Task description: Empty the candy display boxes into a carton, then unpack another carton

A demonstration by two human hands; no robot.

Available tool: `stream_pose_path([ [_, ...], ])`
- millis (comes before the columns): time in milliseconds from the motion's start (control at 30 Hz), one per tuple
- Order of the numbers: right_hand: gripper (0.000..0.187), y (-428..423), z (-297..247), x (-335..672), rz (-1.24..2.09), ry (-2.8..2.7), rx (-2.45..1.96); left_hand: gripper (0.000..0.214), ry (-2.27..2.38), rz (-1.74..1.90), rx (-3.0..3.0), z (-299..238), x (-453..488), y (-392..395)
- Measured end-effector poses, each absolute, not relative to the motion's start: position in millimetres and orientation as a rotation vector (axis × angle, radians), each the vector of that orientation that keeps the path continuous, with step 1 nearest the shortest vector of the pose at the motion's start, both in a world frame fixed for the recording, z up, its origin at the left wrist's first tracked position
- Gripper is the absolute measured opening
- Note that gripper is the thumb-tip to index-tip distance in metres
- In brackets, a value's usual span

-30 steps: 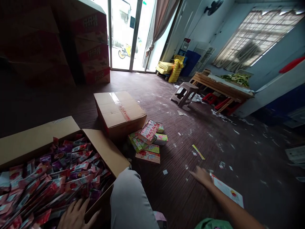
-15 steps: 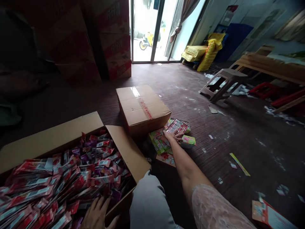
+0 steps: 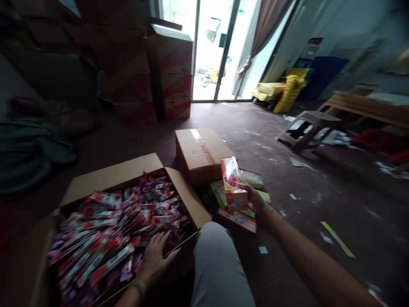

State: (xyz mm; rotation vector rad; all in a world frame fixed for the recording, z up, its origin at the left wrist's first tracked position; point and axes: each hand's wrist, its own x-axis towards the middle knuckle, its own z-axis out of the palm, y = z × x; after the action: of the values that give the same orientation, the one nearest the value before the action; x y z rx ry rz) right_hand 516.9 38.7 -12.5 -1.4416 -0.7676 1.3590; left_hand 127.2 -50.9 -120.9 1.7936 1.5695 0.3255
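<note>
My right hand is closed on a small red and white carton, lifted upright above a pile of flat cartons on the floor. My left hand lies with spread fingers on the red and purple sachets inside a large open cardboard box, near its front right corner. My grey-trousered knee sits between both arms.
A sealed, taped cardboard box stands just behind the carton pile. Stacked red-printed boxes rise beside a glass door. A plastic stool, a wooden bench and yellow sacks are at the right. Paper scraps litter the floor.
My right hand swung from the floor at the right to the carton pile, took hold of one carton and lifted it. My left hand stayed on the sachets.
</note>
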Motion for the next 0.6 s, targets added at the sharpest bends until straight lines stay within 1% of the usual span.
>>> stream_pose_path([
  [67, 0.059, 38.4, 17.2, 471.6, 1.499, -0.818, -1.22, 0.074, 1.541, 0.625, 1.537, -97.3, 123.8, -43.4],
  [200, 0.086, 37.8, 56.9, 364.0, 1.663, -1.115, -1.005, 0.065, 1.106, 1.074, 0.877, -29.4, 102.9, -20.8],
  [267, 0.098, 34.8, 61.6, 310.0, 1.694, -1.381, -0.923, 0.057, 0.921, 1.187, 0.682, 1.7, 83.1, -13.2],
  [333, 0.11, 31.0, 55.5, 262.2, 1.652, -1.625, -0.891, 0.047, 0.873, 1.238, 0.531, 21.6, 57.5, -12.1],
  [367, 0.114, 29.6, 48.7, 241.5, 1.65, -1.666, -0.883, 0.043, 0.895, 1.276, 0.46, 26.7, 44.0, -14.3],
  [400, 0.112, 29.0, 40.0, 223.2, 1.693, -1.625, -0.877, 0.04, 0.935, 1.326, 0.395, 28.9, 31.2, -17.8],
  [433, 0.106, 29.5, 30.1, 207.3, 1.778, -1.508, -0.875, 0.04, 0.978, 1.383, 0.342, 28.7, 20.0, -22.2],
  [500, 0.085, 33.8, 9.3, 182.5, 1.973, -1.186, -0.888, 0.042, 1.058, 1.461, 0.254, 23.6, 5.1, -30.4],
  [600, 0.061, 47.8, -14.4, 161.9, 2.105, -0.888, -0.897, 0.04, 1.111, 1.387, 0.174, 14.2, 0.2, -32.1],
])
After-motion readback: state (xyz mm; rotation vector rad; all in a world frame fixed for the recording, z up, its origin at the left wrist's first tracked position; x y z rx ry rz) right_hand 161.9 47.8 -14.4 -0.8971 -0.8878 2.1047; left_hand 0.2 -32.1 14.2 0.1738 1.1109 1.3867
